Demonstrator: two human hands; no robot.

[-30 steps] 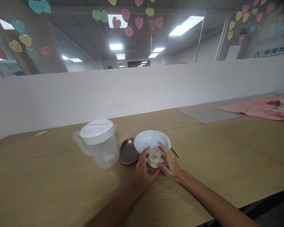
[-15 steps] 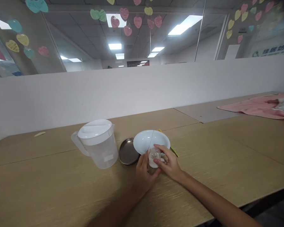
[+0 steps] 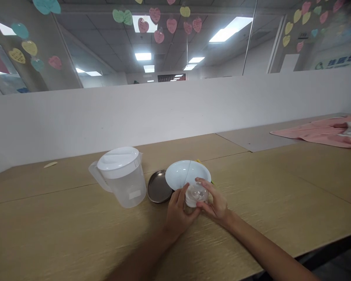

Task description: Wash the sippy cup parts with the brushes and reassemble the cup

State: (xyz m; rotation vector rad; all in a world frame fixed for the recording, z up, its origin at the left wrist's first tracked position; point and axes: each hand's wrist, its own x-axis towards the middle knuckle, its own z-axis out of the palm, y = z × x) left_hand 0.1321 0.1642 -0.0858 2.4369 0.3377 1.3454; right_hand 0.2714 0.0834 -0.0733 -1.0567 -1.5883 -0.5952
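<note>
In front of the white bowl [image 3: 178,171], both hands are close together. My left hand [image 3: 178,216] is closed around the side of a small clear container [image 3: 190,201] with something whitish about it. My right hand [image 3: 216,203] grips a clear domed lid [image 3: 199,191] between thumb and fingers. The lid sits tilted over the container's right side; whether the two still touch is hard to make out. Fingers hide part of both pieces. A round dark metal pan [image 3: 159,188] lies left of my hands, partly behind the bowl's rim.
A translucent pitcher [image 3: 124,181] with a white lid stands left of the pan. Something green [image 3: 212,182] pokes out behind the bowl. A pink cloth [image 3: 318,130] lies at the far right, and a small flat pale piece [image 3: 50,164] at the far left, near the white wall [image 3: 163,113].
My right hand has shifted slightly right, taking the clear lid off centre from the container. My left hand stays nearly in place around the container.
</note>
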